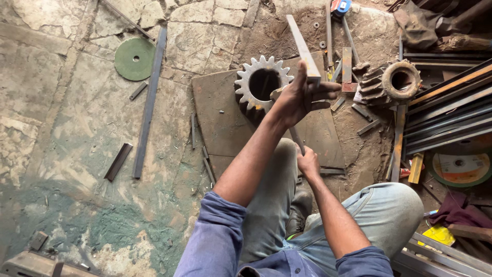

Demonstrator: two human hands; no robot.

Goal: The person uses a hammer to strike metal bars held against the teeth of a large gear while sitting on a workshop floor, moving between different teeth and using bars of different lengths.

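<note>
My left hand (302, 95) is raised and closed around the upper part of a long flat metal bar (303, 48), which slants up and away from me. Lower down, my right hand (308, 163) grips the bottom end of the same bar, just above my knee. Right behind my left hand, a large pale steel gear (262, 82) stands on a rusty metal plate (220, 118) on the floor. Much of the bar between my hands is hidden by my left hand and wrist.
A second, rusty gear (392, 82) lies to the right beside a stack of steel bars (451, 110). A green grinding disc (134, 59) and a long flat strip (148, 102) lie on the cracked stone floor at left. Another disc (460, 166) and metal offcuts sit at right.
</note>
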